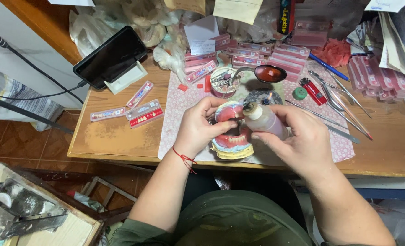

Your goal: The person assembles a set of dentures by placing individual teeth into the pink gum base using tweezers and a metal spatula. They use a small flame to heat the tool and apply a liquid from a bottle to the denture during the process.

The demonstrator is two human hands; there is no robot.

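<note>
My left hand (pixel 198 127) grips a dental model (pixel 232 136), a pink wax denture with white teeth set on pale plaster, held over the front part of the patterned mat (pixel 175 114). My right hand (pixel 298 141) holds a small clear plastic bottle (pixel 266 120) of pinkish liquid, tilted with its nozzle against the top of the model. A red thread circles my left wrist. The palm sides of both hands are hidden.
On the wooden table (pixel 116 136) lie strips of artificial teeth (pixel 145 114), a phone on a white stand (pixel 111 57), a tin of small tools (pixel 224 82), a spoon with red wax (pixel 268 73), a red lighter (pixel 313 90), metal instruments (pixel 339 95), stacked pink tooth cards (pixel 280 54).
</note>
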